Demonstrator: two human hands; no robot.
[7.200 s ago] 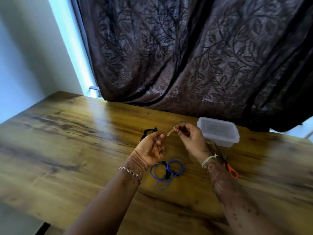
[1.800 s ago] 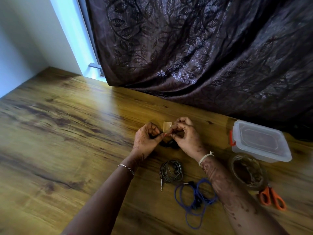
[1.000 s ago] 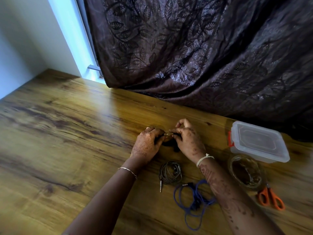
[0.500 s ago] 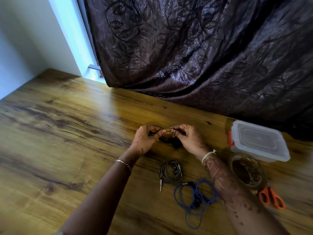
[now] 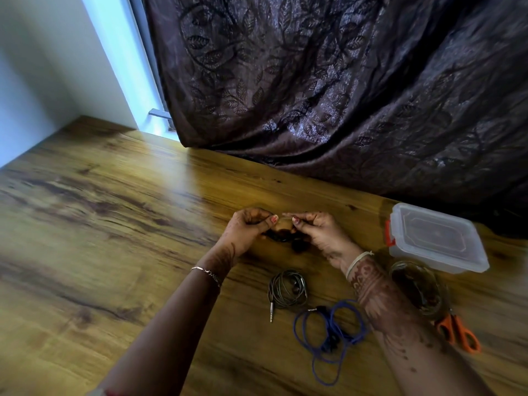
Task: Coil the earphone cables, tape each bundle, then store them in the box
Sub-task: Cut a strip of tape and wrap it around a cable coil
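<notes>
Taping step — pinching the black bundle toward the far edge of the table in left hand and right hand, tape between. Next, likely — pressing it round snugly.

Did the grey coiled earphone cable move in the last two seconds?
No. The grey coiled earphone cable keeps its place left of the clear plastic box, beside the loose blue earphone cable.

both hands, left hand and right hand, pinch a black earphone bundle above the surface; nearer the camera from the bundle lie a grey coil and blue cable.
</notes>
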